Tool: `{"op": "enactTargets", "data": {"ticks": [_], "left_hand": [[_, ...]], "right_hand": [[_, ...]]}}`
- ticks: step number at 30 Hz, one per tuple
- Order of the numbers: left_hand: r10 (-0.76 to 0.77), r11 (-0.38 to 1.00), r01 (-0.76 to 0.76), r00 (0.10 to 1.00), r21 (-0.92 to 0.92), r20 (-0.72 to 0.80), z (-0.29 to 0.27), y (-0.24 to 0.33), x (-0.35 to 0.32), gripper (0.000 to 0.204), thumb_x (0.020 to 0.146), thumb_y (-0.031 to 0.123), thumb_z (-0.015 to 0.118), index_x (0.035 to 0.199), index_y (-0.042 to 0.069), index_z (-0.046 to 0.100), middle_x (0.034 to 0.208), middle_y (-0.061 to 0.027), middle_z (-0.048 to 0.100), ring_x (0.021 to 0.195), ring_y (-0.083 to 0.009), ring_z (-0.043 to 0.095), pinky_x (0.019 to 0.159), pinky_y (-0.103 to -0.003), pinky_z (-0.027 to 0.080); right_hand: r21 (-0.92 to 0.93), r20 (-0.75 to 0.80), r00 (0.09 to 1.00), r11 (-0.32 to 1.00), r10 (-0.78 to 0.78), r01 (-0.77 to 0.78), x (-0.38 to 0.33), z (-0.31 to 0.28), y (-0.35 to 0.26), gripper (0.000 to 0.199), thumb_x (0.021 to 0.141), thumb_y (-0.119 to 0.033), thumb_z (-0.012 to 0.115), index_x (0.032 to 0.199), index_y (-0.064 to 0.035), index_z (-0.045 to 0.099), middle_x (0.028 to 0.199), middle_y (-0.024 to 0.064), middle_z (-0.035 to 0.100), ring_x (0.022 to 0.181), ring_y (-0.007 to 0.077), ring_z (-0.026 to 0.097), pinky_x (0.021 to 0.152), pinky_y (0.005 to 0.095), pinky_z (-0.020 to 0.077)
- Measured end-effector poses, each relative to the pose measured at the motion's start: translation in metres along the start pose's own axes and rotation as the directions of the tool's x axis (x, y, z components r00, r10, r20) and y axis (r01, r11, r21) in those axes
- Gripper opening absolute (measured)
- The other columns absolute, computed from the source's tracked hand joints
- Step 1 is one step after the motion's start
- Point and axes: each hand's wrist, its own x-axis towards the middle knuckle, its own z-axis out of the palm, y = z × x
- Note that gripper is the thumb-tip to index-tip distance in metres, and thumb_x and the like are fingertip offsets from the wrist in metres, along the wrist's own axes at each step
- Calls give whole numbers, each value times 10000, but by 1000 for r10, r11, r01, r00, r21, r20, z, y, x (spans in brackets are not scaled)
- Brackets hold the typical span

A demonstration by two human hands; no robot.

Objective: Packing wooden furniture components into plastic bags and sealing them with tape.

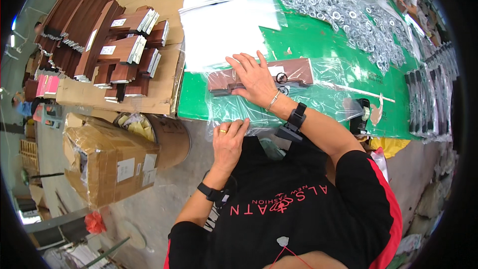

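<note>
A clear plastic bag [226, 112] lies at the front edge of the green table, with a reddish-brown wooden piece [298, 71] inside it. Two small dark rings [282, 77] show through the film near the middle of that piece. Fingers spread, my right hand [254, 79] presses flat on the bagged wood from above. At the table's edge my left hand [229, 142] has its fingers closed on the near side of the bag. Just beyond lie white paper sheets [219, 35] in clear film.
Small clear bags of rings [343, 12] are heaped at the far right. Wrapped dark pieces [428, 94] stand on the right edge, near a tape dispenser [362, 114]. Brown wooden parts [124, 50] are stacked on the left table. A cardboard box [109, 154] stands below.
</note>
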Motion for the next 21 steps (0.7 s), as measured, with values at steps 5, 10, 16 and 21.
{"op": "enactTargets", "data": {"ticks": [5, 10, 16, 21], "left_hand": [[35, 999, -32, 994, -35, 101, -23, 3, 9, 403, 811, 196, 700, 1206, 116, 674, 1023, -21, 627, 921, -225, 569, 793, -382, 438], [151, 975, -148, 989, -167, 4, -49, 9, 65, 456, 818, 242, 718, 1249, 112, 647, 1124, -44, 635, 1022, -262, 580, 880, -410, 441], [457, 865, -457, 888, -206, -49, 21, 50, 149, 386, 846, 173, 682, 1226, 132, 633, 1231, -23, 610, 1221, -233, 520, 1034, -423, 378], [568, 796, -560, 822, -231, -35, 74, 66, 194, 251, 877, 206, 658, 1115, 126, 651, 1184, -23, 617, 1250, -223, 502, 1076, -448, 342]], "right_hand": [[-69, -15, 999, 997, 40, -41, -3, -18, 5, 959, 651, -342, 845, 1468, -151, 380, 1441, 100, 444, 1367, 279, 398, 1151, 561, 218], [29, -245, 935, 965, 258, -259, -61, -92, 78, 901, 682, -319, 848, 1443, -86, 424, 1447, 177, 461, 1356, 350, 417, 1138, 508, 294], [142, 146, 347, 328, 926, -934, -146, -129, 235, 1054, 673, -645, 799, 1366, 81, 476, 1340, 205, 560, 1211, 345, 560, 941, 445, 466], [233, 490, 259, 161, 832, -959, -131, -135, 222, 996, 633, -684, 798, 1249, 68, 584, 1172, 168, 644, 1051, 274, 609, 749, 394, 452]]}}
